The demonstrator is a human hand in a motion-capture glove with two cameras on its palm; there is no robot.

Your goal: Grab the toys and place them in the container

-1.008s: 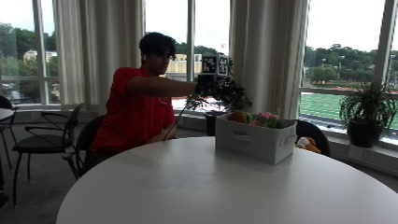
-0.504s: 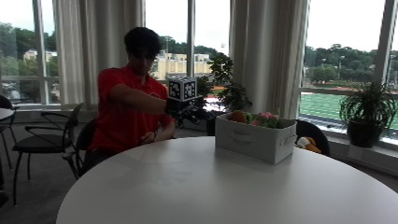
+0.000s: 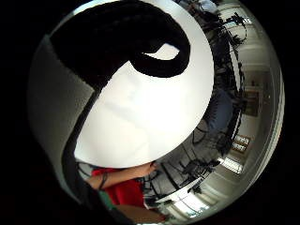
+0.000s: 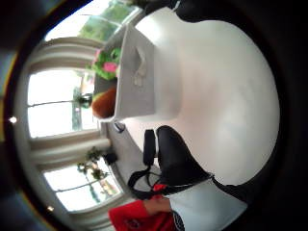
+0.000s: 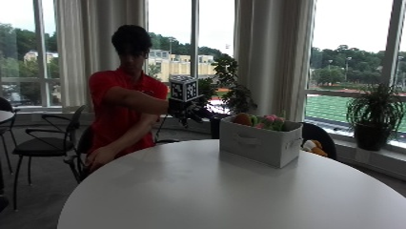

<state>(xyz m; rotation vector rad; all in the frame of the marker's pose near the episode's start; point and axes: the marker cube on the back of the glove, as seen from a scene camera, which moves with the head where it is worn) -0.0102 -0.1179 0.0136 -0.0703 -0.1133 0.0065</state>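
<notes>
A white fabric container stands on the far side of the round white table. Soft toys in orange, green and pink poke out of its top. My gloved right hand hangs in the air to the left of the container, above the table's far edge, with relaxed fingers and nothing in them. The thumb side palm view shows the container with a green and pink toy and an orange toy in it. Bare table fills the little finger side view.
The person's bare left hand rests low by the table's left edge. A small orange and white plush lies on a dark chair behind the container. Black chairs stand at the left, and potted plants line the windows.
My right hand has drawn back from above the container, leftward and lower, toward the person's chest. The container and its toys have stayed put.
</notes>
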